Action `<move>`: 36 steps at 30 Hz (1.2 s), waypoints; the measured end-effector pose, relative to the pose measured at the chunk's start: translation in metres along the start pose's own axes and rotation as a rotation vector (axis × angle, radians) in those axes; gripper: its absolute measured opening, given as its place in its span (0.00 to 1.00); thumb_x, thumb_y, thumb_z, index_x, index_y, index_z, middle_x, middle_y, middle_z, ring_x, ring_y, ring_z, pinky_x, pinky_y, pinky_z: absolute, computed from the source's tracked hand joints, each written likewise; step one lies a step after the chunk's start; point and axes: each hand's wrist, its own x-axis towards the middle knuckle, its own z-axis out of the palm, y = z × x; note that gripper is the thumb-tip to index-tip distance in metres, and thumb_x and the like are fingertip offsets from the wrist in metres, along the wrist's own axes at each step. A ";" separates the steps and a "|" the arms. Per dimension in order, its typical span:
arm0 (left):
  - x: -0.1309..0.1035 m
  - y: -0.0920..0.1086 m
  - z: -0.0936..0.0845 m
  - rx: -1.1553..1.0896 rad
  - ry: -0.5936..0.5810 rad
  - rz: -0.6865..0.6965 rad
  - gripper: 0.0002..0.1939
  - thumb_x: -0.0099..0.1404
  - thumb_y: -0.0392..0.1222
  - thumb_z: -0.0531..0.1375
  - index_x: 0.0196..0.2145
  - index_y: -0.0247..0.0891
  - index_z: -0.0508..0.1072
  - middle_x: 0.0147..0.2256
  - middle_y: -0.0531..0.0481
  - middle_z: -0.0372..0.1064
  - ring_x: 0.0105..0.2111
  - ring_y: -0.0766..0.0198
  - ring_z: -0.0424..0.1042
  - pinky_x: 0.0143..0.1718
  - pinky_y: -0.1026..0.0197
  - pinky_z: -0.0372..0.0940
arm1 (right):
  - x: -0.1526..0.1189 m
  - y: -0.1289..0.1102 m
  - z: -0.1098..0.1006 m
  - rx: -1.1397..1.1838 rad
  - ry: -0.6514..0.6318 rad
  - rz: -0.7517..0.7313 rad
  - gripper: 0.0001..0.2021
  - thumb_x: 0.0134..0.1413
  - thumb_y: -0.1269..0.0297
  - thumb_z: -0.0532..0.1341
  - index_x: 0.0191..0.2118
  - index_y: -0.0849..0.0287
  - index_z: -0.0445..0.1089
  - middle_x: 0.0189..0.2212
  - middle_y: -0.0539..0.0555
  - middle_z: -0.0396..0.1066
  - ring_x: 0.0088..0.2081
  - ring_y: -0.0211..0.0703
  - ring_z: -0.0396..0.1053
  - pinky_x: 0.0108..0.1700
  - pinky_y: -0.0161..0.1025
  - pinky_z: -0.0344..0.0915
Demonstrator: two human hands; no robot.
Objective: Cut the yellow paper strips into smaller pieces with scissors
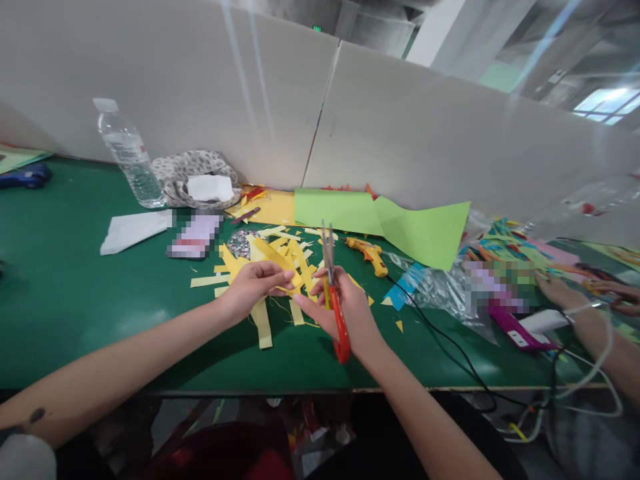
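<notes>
My left hand is closed, pinching a yellow paper strip between thumb and fingers. In my right hand is a pair of scissors with red handles, its metal blades pointing up and away from me. The right thumb reaches toward the left fingertips, close to the yellow paper; whether it touches is hard to make out. Beneath both hands lies a loose pile of pale and bright yellow paper strips. Just right of the pile rests a yellow glue gun with a black cord.
Behind the pile, green paper sheets lean near the grey partition. A water bottle, a spotted cloth pouch and a phone stand left. Clear plastic wrap lies right, near another person's hand.
</notes>
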 end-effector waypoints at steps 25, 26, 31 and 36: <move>-0.001 0.000 -0.001 0.054 0.178 0.169 0.07 0.51 0.42 0.65 0.28 0.36 0.75 0.33 0.47 0.76 0.32 0.64 0.75 0.39 0.61 0.69 | -0.005 0.007 0.001 -0.535 -0.051 -0.243 0.32 0.41 0.34 0.56 0.40 0.59 0.63 0.34 0.58 0.69 0.36 0.49 0.67 0.37 0.44 0.63; -0.001 0.000 -0.001 0.050 0.177 0.170 0.07 0.51 0.42 0.65 0.28 0.35 0.75 0.32 0.47 0.76 0.32 0.64 0.75 0.39 0.61 0.69 | -0.005 0.007 0.002 -0.538 -0.049 -0.244 0.32 0.41 0.33 0.56 0.41 0.59 0.63 0.34 0.58 0.69 0.37 0.50 0.68 0.37 0.44 0.63; -0.002 -0.001 0.002 0.027 0.177 0.164 0.07 0.51 0.40 0.65 0.27 0.34 0.74 0.27 0.49 0.76 0.30 0.63 0.75 0.37 0.61 0.69 | -0.005 0.007 0.002 -0.550 -0.038 -0.256 0.32 0.42 0.33 0.55 0.40 0.59 0.63 0.34 0.58 0.69 0.36 0.48 0.68 0.35 0.42 0.63; -0.003 0.000 0.003 0.012 0.181 0.160 0.06 0.51 0.38 0.64 0.28 0.34 0.73 0.26 0.49 0.75 0.29 0.63 0.75 0.36 0.61 0.69 | -0.007 0.007 0.003 -0.582 -0.033 -0.246 0.32 0.42 0.33 0.55 0.41 0.59 0.62 0.35 0.56 0.69 0.37 0.48 0.68 0.36 0.41 0.63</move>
